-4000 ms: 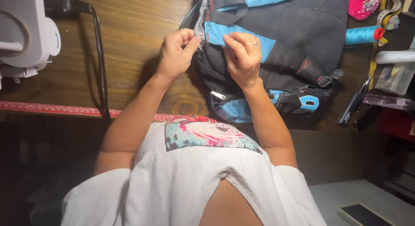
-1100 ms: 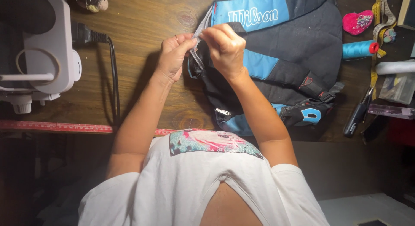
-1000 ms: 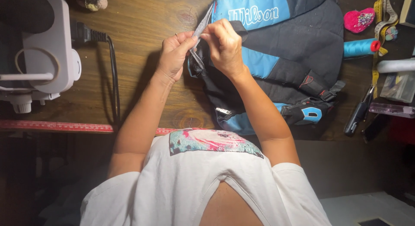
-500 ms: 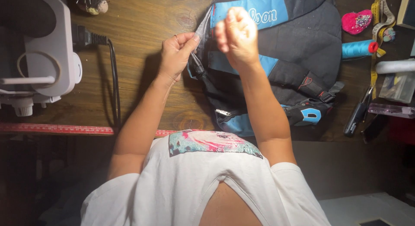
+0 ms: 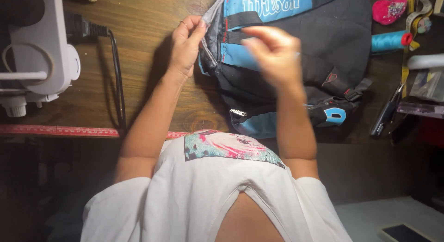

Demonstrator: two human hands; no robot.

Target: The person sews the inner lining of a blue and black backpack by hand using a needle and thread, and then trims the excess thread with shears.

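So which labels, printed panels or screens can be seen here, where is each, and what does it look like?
Lettered panel: top of the backpack, light blue with white print.
Small tag: backpack's lower edge, narrow, silvery.
Phone screen: bottom right corner, dark, flat rectangle.
Shirt print: white shirt, pink and teal picture.

A light-blue rectangular label panel (image 5: 273,6) with white lettering sits at the top centre of the frame. A small silver tag (image 5: 238,113) lies at mid-frame, and a dark flat screen (image 5: 403,232) rests in the lower right corner.
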